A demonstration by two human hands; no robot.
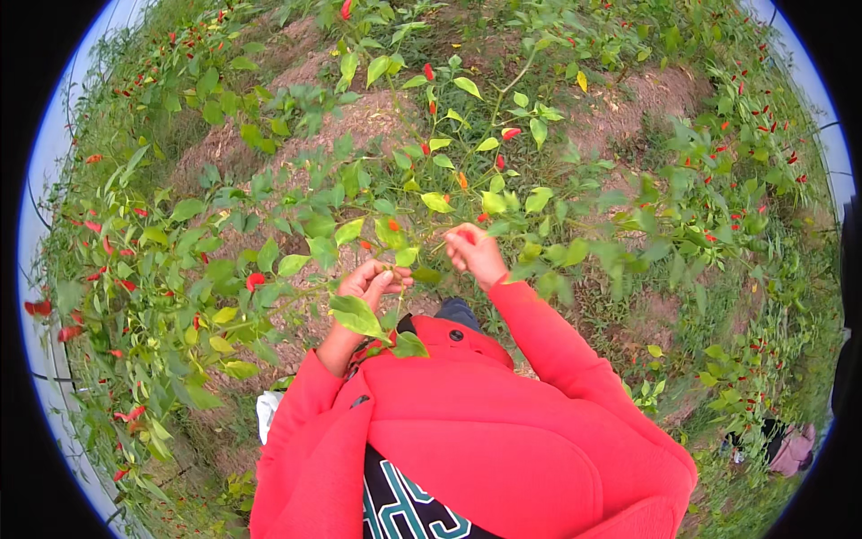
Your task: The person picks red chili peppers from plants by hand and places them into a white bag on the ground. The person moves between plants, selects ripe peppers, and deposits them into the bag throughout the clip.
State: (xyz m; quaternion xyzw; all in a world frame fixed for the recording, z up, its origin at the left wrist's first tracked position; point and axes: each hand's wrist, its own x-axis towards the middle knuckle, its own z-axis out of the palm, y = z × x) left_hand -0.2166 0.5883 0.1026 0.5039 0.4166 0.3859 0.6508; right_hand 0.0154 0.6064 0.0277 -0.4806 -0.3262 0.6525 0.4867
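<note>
My left hand (pixel 369 284) pinches a thin stem of a chili pepper plant between thumb and fingertips. Broad green leaves (pixel 357 315) hang from the plant just below that wrist. To its right, and a little higher in the picture, my right hand (pixel 475 256) is curled around a red chili pepper (pixel 466 236), which shows only partly between the fingers. Above and between the hands, an orange-red chili (pixel 393 225) and an orange chili (pixel 462 180) show among the leaves. Another red chili (pixel 511 133) sits higher on the branches.
Chili plants with many red pods surround me; a large red one (pixel 255 281) is at left. Bare reddish soil (pixel 363 121) shows between rows. A white bag-like item (pixel 268 412) lies by my left side. A pink and black bundle (pixel 791 450) is at lower right, unclear.
</note>
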